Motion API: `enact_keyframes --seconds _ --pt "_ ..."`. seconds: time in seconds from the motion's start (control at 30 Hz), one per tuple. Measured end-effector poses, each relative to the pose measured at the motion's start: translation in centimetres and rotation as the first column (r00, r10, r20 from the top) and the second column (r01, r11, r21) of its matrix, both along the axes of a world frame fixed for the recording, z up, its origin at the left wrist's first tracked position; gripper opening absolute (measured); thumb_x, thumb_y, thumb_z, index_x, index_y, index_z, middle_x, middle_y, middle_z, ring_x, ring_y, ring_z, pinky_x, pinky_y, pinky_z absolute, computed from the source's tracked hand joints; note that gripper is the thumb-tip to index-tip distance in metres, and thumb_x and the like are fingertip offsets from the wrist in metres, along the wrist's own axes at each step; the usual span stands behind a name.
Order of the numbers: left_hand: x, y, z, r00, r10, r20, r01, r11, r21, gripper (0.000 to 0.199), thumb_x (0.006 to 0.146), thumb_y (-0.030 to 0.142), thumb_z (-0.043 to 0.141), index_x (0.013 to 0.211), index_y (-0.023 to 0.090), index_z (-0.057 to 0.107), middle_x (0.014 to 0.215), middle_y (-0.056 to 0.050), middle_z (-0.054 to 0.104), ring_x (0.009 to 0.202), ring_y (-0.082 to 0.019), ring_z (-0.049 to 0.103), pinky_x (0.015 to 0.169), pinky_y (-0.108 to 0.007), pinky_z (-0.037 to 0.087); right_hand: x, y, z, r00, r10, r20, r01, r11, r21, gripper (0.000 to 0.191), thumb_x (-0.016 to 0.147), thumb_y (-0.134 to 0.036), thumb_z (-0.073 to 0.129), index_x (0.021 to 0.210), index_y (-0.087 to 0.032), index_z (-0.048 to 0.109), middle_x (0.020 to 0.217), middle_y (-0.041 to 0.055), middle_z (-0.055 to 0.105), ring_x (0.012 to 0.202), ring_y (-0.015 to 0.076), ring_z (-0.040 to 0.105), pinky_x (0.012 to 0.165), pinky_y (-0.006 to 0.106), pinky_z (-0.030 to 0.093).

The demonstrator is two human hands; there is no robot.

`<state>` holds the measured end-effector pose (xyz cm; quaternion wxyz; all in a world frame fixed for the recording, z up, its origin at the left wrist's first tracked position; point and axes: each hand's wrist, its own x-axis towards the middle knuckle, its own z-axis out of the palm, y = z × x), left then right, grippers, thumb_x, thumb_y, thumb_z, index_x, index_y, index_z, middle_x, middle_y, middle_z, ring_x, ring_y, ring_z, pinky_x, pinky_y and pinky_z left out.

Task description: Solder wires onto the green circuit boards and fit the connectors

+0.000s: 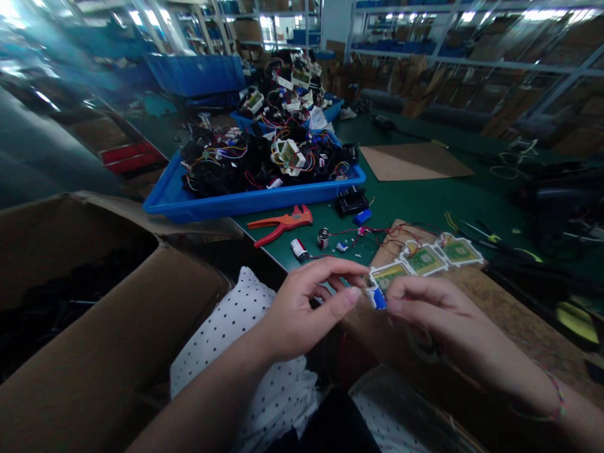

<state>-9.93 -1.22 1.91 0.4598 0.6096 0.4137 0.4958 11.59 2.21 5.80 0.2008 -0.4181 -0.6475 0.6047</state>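
Note:
A small blue-and-white piece [378, 298], perhaps a wrapped battery, lies between my two hands. My right hand [436, 308] pinches its right edge between thumb and fingertips. On its left side, my left hand [314, 305] has thumb and forefinger apart, with the fingertips close to the piece; whether they touch it I cannot tell. Just behind the hands, white-framed green circuit boards [427, 258] sit in a row, with thin red and black wires running from them. Left of these are a white-and-black cylindrical cell [299, 249] and an upright dark cylindrical cell [323, 238].
Orange-red cutters [283, 223] lie on the green table before a blue tray [245, 202] heaped with wired electronics. A black battery holder [352, 200] and a cardboard sheet [415, 162] are farther back. An open carton [108, 327] stands at left. Yellow-black tool handles [578, 322] lie at right.

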Motion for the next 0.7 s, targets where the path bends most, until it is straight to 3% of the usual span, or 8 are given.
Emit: enact_keyframes --seconds 0.1,0.17,0.23,0.33,0.4,0.5,0.6,0.7 --pt "0.4 -0.6 -0.1 0.994 0.005 -0.110 0.004 0.997 0.075 0.029 0.091 0.027 0.070 0.119 0.022 0.070 0.099 -0.004 0.072 0.081 -0.011 0.067 0.066 -0.017 0.054 0.4 0.5 -0.5 0.995 -0.025 -0.100 0.001 0.972 -0.235 0.026 0.091 -0.034 0.061 0.072 -0.018 0.057 0.057 -0.0062 0.040 0.048 0.0055 0.034 0.046 0.020 0.027" --pt "0.9 -0.8 -0.4 0.995 0.039 -0.093 -0.034 0.998 0.055 0.026 0.090 0.026 0.071 0.115 0.020 0.072 0.096 -0.004 0.074 0.079 -0.011 0.068 0.066 -0.017 0.056 0.2 0.6 -0.4 0.994 -0.027 -0.103 0.001 0.969 -0.249 0.025 0.091 -0.035 0.061 0.073 -0.018 0.057 0.058 -0.0058 0.041 0.049 0.0059 0.035 0.046 0.020 0.029" --pt "1.3 -0.8 -0.7 0.998 0.063 -0.025 -0.063 0.998 -0.003 0.024 0.090 0.026 0.071 0.112 0.019 0.072 0.095 -0.004 0.075 0.079 -0.012 0.070 0.066 -0.018 0.057 -0.1 0.4 -0.2 0.998 -0.025 -0.054 0.018 0.991 -0.134 0.026 0.093 -0.038 0.060 0.077 -0.018 0.058 0.063 -0.0040 0.047 0.055 0.0073 0.042 0.050 0.021 0.034" --pt "1.7 -0.5 -0.8 0.992 0.091 0.092 -0.082 0.992 -0.096 0.021 0.089 0.026 0.073 0.108 0.018 0.072 0.096 -0.005 0.077 0.083 -0.013 0.073 0.070 -0.018 0.058 -0.4 0.0 -0.1 0.996 -0.043 0.079 0.024 0.975 0.220 0.022 0.094 -0.042 0.060 0.091 -0.020 0.063 0.081 0.0009 0.061 0.072 0.0119 0.056 0.062 0.022 0.045" --pt "1.8 -0.3 -0.7 0.976 0.119 0.181 -0.089 0.982 -0.164 0.019 0.087 0.025 0.075 0.104 0.017 0.072 0.096 -0.005 0.078 0.085 -0.013 0.074 0.074 -0.018 0.059 -0.4 -0.2 -0.5 0.989 -0.088 0.123 0.026 0.898 0.438 0.022 0.093 -0.039 0.063 0.107 -0.023 0.062 0.096 0.0031 0.066 0.083 0.0143 0.062 0.070 0.025 0.051" --pt "1.8 -0.1 -0.3 0.948 0.136 0.287 -0.055 0.960 -0.275 0.016 0.084 0.025 0.078 0.095 0.015 0.071 0.088 -0.005 0.079 0.080 -0.012 0.075 0.074 -0.018 0.059 -0.3 -0.2 -1.1 0.986 -0.107 0.127 -0.002 0.758 0.653 0.030 0.092 -0.030 0.066 0.122 -0.027 0.060 0.110 0.0040 0.069 0.092 0.0151 0.066 0.079 0.028 0.054" --pt "1.6 0.1 0.1 0.941 0.087 0.327 0.037 0.933 -0.357 0.017 0.086 0.028 0.076 0.091 0.013 0.071 0.082 -0.006 0.078 0.076 -0.012 0.074 0.067 -0.017 0.058 -0.3 0.1 -1.1 0.989 -0.084 0.120 -0.029 0.694 0.720 0.020 0.091 -0.026 0.068 0.110 -0.028 0.072 0.104 0.0033 0.075 0.093 0.0159 0.069 0.082 0.029 0.055" --pt "1.4 0.3 0.2 0.937 0.032 0.347 0.111 0.917 -0.383 0.021 0.089 0.033 0.072 0.093 0.013 0.072 0.085 -0.007 0.078 0.078 -0.013 0.074 0.063 -0.017 0.057 -0.3 0.6 -0.9 0.993 -0.100 0.065 0.033 0.755 0.655 0.012 0.088 -0.027 0.072 0.098 -0.028 0.078 0.095 0.0029 0.078 0.085 0.0162 0.072 0.076 0.028 0.058"
